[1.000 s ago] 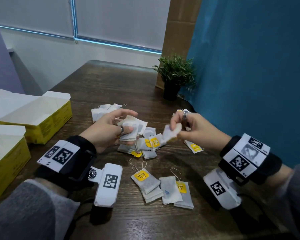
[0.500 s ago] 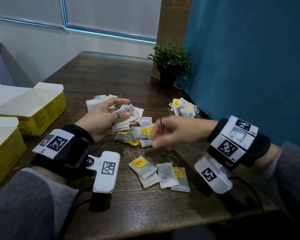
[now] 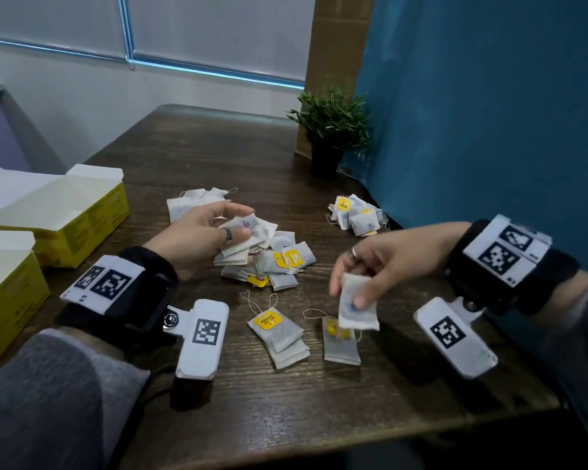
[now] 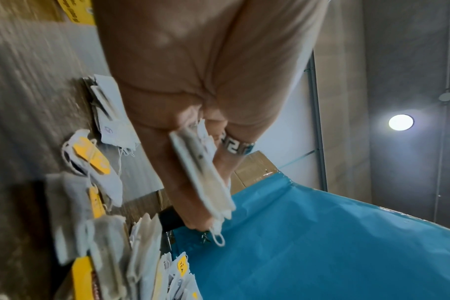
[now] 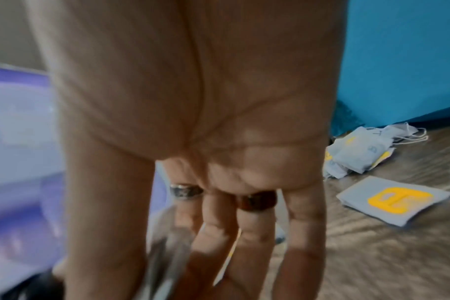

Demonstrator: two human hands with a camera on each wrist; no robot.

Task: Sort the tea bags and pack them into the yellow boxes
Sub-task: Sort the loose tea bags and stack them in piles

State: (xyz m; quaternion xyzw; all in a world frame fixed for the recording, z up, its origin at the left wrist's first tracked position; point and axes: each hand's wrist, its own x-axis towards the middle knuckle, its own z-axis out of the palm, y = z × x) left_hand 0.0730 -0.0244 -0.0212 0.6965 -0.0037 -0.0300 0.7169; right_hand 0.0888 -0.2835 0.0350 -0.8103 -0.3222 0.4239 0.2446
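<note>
Now the right grip [image 3: 370, 266] pinches one tea bag [image 3: 357, 305]; the left grip [image 3: 197, 239] clasps a small stack [image 3: 248, 235].

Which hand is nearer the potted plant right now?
Left, narrowly. The left hand sits over the middle pile, front-left of the potted plant; the right hand is lower, toward the table's near edge, holding a tea bag.

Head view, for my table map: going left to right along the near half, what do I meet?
Yellow boxes → left hand → RELAX-tag stack → right hand, holding a tea bag.
</note>
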